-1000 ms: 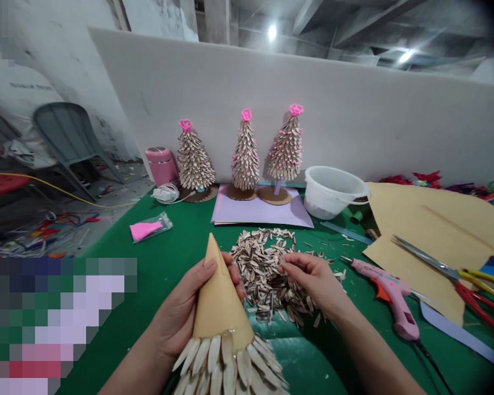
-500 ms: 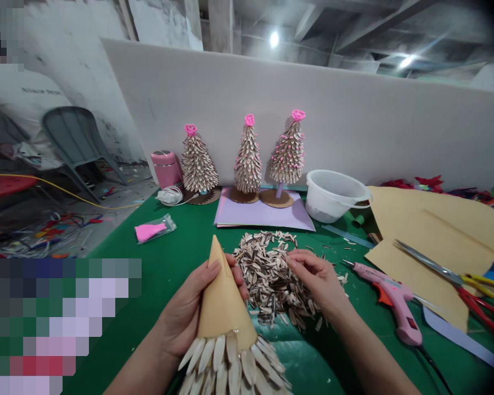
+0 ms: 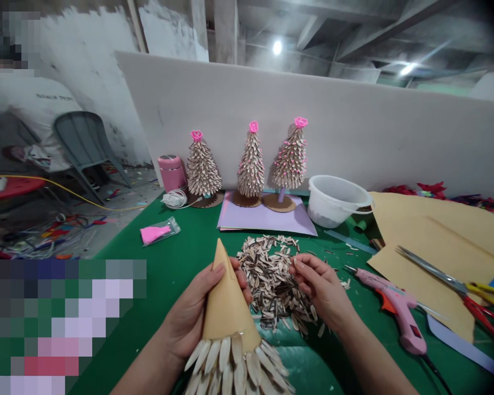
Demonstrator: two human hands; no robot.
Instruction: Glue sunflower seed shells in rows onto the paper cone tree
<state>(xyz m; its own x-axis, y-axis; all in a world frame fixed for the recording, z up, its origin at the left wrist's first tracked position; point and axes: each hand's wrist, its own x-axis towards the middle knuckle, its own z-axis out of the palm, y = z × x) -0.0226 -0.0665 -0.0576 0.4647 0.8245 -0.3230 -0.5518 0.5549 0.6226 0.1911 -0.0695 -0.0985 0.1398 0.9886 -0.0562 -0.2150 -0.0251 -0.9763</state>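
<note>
My left hand [image 3: 193, 312] is wrapped round a tan paper cone [image 3: 226, 299], held point up over the green table [image 3: 168, 269]. Rows of pale seed shells [image 3: 234, 367] are stuck round the cone's lower edge. My right hand [image 3: 319, 288] rests on the right side of a heap of sunflower seed shells [image 3: 271, 274], fingers curled and pinched over the shells; what they hold is too small to name. A pink glue gun [image 3: 395, 307] lies just right of that hand.
Three finished seed-shell trees [image 3: 251, 164] with pink tops stand at the back on a lilac sheet [image 3: 267, 219]. Also there: a white plastic bowl [image 3: 337, 200], pink cup [image 3: 172, 171], tan card sheets [image 3: 436, 230], scissors [image 3: 456, 282], a small bag with pink material [image 3: 158, 232], a grey chair [image 3: 86, 148].
The view has shifted slightly, so everything sits a little lower and to the right. My right hand has stayed at the shell heap, its fingers working; my left hand still holds the cone.
</note>
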